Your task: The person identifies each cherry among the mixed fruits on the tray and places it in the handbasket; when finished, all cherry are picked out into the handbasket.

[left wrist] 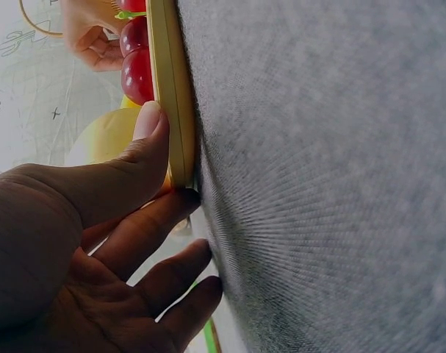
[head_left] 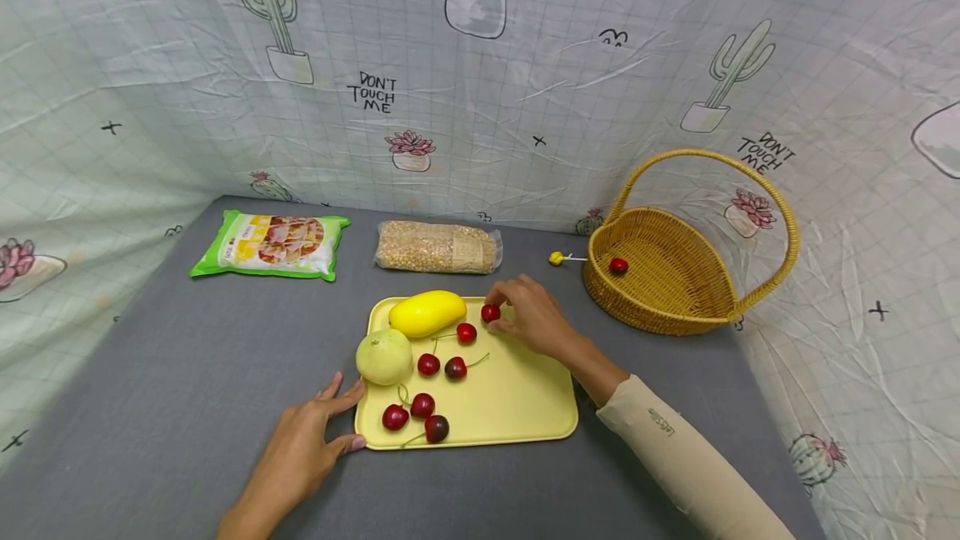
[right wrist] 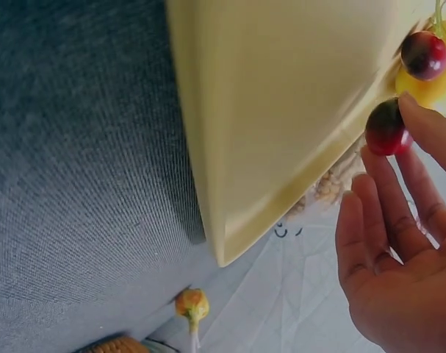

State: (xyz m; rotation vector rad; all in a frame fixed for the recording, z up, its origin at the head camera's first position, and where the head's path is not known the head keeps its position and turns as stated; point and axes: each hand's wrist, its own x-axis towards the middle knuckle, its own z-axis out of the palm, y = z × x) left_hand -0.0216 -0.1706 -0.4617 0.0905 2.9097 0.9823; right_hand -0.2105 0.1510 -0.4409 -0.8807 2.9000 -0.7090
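My right hand (head_left: 534,319) pinches a dark red cherry (head_left: 491,312) between thumb and fingertips, over the far side of a yellow tray (head_left: 517,407). In the right wrist view, that cherry (right wrist: 386,129) shows at the fingertips, the other fingers spread below it. At the tray's left edge, my left hand (head_left: 303,440) touches the rim with thumb and index finger; its remaining fingers extend outward in the left wrist view. On the tray lie a yellow mango-shaped fruit (head_left: 427,313), a round pale green fruit (head_left: 385,357) and several more cherries (head_left: 428,365), some with green stems.
A woven basket (head_left: 660,315) with a tall handle stands right, one cherry (head_left: 618,266) inside. Beside it lies a small yellow-headed thing on a white stick (head_left: 557,258). Behind the tray are a bag of kernels (head_left: 427,247) and a green-and-white food packet (head_left: 273,246). Patterned cloth hangs behind.
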